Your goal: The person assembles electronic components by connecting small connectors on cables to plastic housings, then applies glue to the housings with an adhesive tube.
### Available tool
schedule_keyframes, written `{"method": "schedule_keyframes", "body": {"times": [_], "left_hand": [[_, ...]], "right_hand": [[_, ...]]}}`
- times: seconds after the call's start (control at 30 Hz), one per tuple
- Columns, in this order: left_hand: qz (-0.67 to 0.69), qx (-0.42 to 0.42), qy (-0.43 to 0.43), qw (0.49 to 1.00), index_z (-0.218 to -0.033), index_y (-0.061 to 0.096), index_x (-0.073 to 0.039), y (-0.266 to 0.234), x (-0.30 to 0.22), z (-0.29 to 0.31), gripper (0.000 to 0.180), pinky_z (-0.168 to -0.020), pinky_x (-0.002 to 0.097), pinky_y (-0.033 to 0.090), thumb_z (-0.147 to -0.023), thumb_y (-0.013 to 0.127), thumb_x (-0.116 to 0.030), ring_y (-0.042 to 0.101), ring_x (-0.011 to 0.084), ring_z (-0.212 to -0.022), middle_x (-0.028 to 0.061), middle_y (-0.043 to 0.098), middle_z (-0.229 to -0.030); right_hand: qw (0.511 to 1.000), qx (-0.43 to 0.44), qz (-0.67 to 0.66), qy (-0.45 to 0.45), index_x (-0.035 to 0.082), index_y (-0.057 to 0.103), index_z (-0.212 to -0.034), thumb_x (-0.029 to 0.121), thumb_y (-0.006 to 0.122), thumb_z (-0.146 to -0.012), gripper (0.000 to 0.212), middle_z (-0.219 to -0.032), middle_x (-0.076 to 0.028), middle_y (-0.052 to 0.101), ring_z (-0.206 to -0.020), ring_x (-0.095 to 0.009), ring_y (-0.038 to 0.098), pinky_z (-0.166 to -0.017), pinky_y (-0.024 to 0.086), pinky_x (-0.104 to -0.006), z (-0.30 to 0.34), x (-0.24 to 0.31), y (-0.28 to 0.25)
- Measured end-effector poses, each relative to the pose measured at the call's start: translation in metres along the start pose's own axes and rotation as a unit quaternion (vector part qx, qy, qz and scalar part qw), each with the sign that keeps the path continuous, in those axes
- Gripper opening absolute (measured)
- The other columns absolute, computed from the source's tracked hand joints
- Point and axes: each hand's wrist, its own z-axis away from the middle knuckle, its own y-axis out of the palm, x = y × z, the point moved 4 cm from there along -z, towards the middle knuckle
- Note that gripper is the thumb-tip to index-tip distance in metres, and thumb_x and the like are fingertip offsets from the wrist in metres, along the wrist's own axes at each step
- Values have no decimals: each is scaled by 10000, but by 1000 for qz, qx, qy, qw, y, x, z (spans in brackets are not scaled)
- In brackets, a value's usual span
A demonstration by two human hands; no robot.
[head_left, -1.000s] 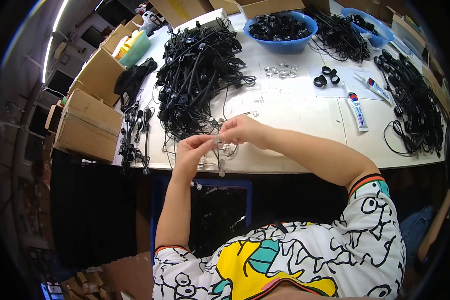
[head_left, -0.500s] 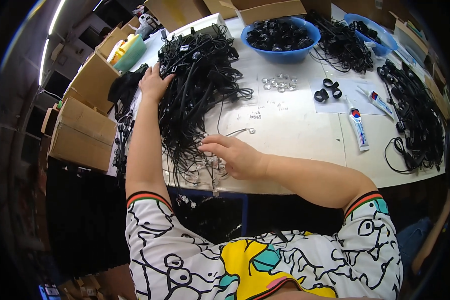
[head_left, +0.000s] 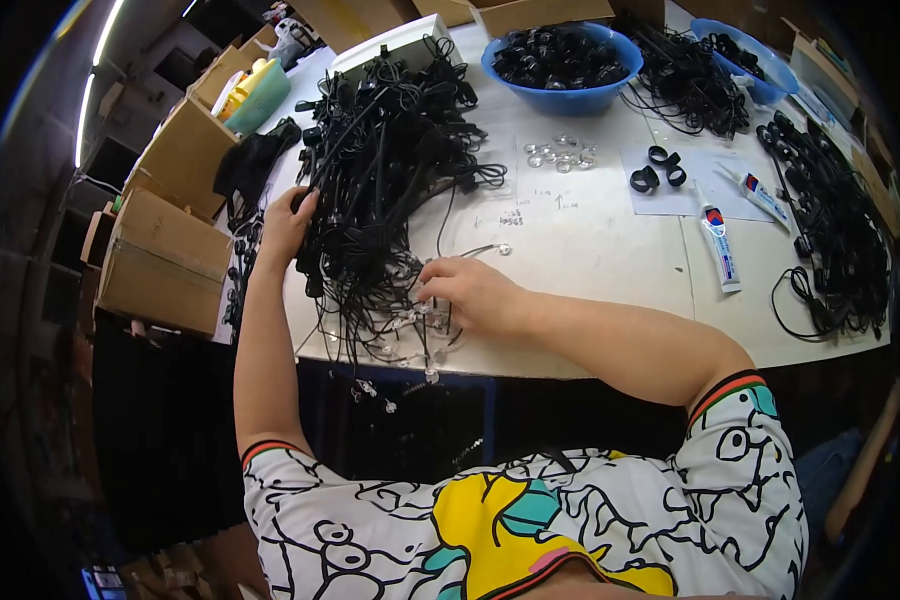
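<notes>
A large heap of black cables (head_left: 370,170) lies on the white table at the left, its thin leads fanning toward the front edge. Small clear round ends (head_left: 410,318) tip these leads, and a few hang over the edge. My left hand (head_left: 288,225) rests against the heap's left side, thumb and fingers apart. At the heap's lower right, the fingers of my right hand (head_left: 478,298) are bent in and closed on leads near the clear ends; the exact grip is partly hidden. A single lead with a clear round end (head_left: 503,249) sticks out just beyond that hand.
Behind are a blue basin (head_left: 560,95) of black parts and loose clear discs (head_left: 562,153). Black rings (head_left: 658,170) and two glue tubes (head_left: 718,248) lie right of centre. More black cables (head_left: 838,230) line the right edge. A cardboard box (head_left: 165,260) stands at the left.
My left hand has come nearer along the heap's left side, and its fingers are less spread. My right hand has shifted slightly right, its fingers curling in. The cable heap has shifted a little.
</notes>
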Motion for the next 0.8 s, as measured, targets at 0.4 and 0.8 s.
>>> {"method": "schedule_keyframes", "body": {"times": [0.4,0.8], "left_hand": [[214,-103,11,971,-853,615,-28,-65,-20,24,235,-471,189,317,-778,634,-250,412,44,-510,-24,506,-600],[192,-102,159,963,-756,600,-23,-105,-143,115,102,-470,168,304,-778,613,-122,418,12,-541,-61,490,-602]], "right_hand": [[995,-57,56,-58,75,388,-1213,123,602,-707,551,-1263,-130,361,-1158,-319,335,-973,265,-395,-10,22,-23],[792,-320,466,-230,62,361,-1238,205,640,-725,601,-1260,-164,346,-1177,-303,315,-949,279,-421,-51,159,-138]]}}
